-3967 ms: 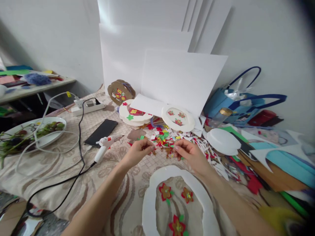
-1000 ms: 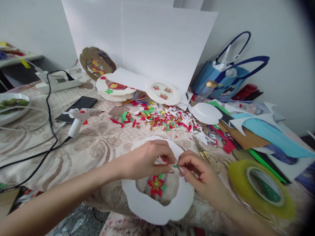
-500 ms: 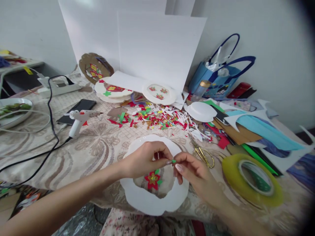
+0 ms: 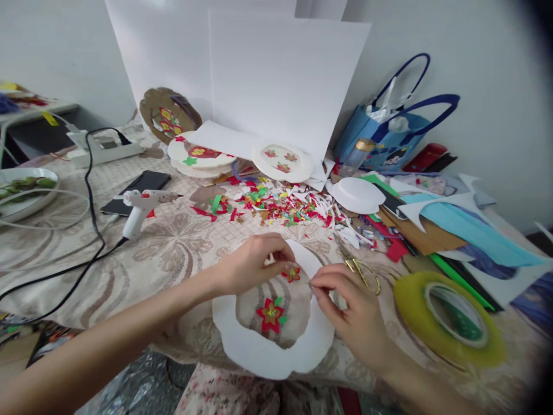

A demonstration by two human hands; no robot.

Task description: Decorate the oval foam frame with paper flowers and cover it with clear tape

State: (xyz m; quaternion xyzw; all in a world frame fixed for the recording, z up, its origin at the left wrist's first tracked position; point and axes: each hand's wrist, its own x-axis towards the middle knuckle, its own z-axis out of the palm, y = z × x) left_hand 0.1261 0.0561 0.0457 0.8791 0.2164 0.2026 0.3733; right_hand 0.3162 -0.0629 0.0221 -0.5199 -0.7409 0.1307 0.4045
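Over the near middle of the scene, just above a white scalloped frame [image 4: 259, 349] lying flat on a patterned tablecloth [image 4: 173, 276], two hands face each other; the left forearm [image 4: 129, 331] runs slantwise from the near left, and the left hand [image 4: 254, 262] arches palm down across the frame's far left part, thumb and fingers narrow, tips right by a flower; whether they pinch anything, I cannot tell; over on the right rim, the right hand [image 4: 352, 308] sits with knuckles bent, thumb and fingers looped, their tips drawn close; anything between them is too small to make out; a short gap parts the two sets of fingertips; now the count: two red flowers show inside the frame, the near flower [image 4: 271, 315] and the far flower [image 4: 292, 273], with two green leaves [image 4: 283, 319] beside the near one; to the right, one pair of gold scissors [image 4: 355, 268] and one roll of yellow tape [image 4: 406, 297]; to the left, one white glue gun [image 4: 138, 219] and one dark phone [image 4: 149, 181] partly behind it; farther off, paper scraps [image 4: 289, 203] past counting; at far left, one brown frame [image 4: 149, 112]; at far right, one blue bag [image 4: 352, 129] with two dark handles.
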